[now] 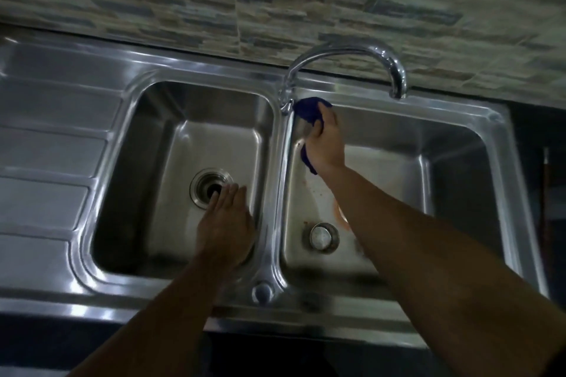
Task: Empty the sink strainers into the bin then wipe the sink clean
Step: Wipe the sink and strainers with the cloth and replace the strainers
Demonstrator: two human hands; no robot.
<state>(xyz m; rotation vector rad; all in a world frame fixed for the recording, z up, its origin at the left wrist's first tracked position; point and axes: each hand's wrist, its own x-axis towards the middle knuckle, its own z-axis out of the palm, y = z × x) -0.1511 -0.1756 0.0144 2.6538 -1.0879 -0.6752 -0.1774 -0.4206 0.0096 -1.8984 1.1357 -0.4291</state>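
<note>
Sink (pixel 277 193) holds two bowls, a ribbed drainboard (pixel 46 147) on its left; a curved faucet (pixel 337 52) arches over the right bowl, where a round strainer (pixel 321 236) sits on the stained floor; the right hand (pixel 326 144) reaches to that bowl's far left corner beside the faucet base, grip closed on a blue cloth (pixel 307 112); the left hand (pixel 225 223) hovers flat, grip open, by the left bowl's drain (pixel 211 188).
</note>
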